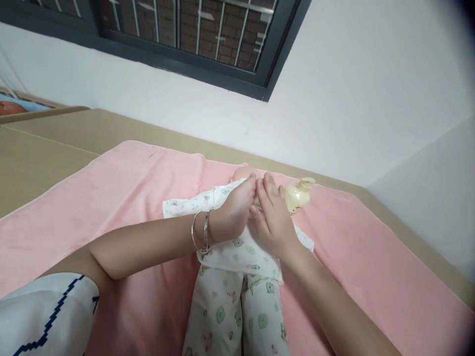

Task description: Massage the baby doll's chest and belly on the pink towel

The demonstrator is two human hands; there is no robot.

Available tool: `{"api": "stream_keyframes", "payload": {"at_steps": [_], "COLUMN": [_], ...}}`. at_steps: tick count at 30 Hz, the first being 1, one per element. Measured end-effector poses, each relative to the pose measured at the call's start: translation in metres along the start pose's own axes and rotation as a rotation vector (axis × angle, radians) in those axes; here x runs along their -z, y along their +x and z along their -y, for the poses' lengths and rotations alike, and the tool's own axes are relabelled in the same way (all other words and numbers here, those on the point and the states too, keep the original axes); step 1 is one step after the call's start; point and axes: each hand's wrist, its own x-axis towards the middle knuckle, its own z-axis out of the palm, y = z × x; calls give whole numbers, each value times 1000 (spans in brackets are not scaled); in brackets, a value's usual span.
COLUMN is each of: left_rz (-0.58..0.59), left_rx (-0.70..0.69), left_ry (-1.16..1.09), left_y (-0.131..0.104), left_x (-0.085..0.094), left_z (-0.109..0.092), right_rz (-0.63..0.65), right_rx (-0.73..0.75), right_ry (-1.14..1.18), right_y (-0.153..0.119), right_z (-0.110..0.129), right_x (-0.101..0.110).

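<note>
Left of the bottle (297, 198), the left hand (234, 210) and right hand (275, 216), open, meet over the patterned top (237, 252). Bare pink cloth (356, 237) spreads right of the bottle; its far edge passes behind.

single head-worn view, facing forward and down, tilted; left hand (234, 211), right hand (275, 217) near, window (181, 29) farther off.

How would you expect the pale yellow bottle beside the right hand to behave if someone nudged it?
The bottle would probably feel slippery, since its surface looks smooth and glossy. Its rounded body suggests it may roll once tipped over, though the soft-looking pink cloth beneath might slow it.
</note>
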Motion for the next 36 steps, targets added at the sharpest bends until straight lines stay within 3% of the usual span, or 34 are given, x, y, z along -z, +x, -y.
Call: {"api": "stream_keyframes", "payload": {"at_steps": [4, 7, 9, 12, 15, 18, 21, 23, 25, 28, 32, 34, 36], "left_rz": [-279, -283, -242, -251, -357, -411, -380, -357, -350, -334, -295, -261, -205], "left_rx": [-132, -237, -335, -433, -388, -347, -396, -426, -424, -393, -351, -344, -365], "left_ry": [250, 459, 602, 823, 977, 1010, 1038, 1074, 1112, 1157, 1237, 1330, 1429], "left_y": [3, -1, -4, -5, 0, 6, 6, 5, 4, 7, 10, 6, -1], "left_x": [23, 34, 37, 39, 42, 46, 49, 50, 51, 53, 57, 55, 52], "left_z": [4, 24, 36, 44, 46, 49, 55, 57, 59, 58, 57, 58, 60], "right_rz": [144, 148, 152, 161, 178, 222, 253, 247, 200, 158, 183, 184, 171], "right_rx": [-39, 57, 33, -228, -419, -212, -37, -93, -245, -417, -301, -244, -286], "right_ry": [91, 147, 169, 116, -27, -58, 44, 99, 102, 5, -58, 5, 91], "right_y": [-3, -3, 0, 1, -3, -6, -3, 1, 1, -2, -8, -6, -3], "right_z": [11, 14, 7, -3, 5, 17, 7, -9, -20, -14, 7, 1, -16], "right_x": [-15, -18, -18, -16, -14, -14, -18, -23, -26, -27, -25, -26, -28]}}
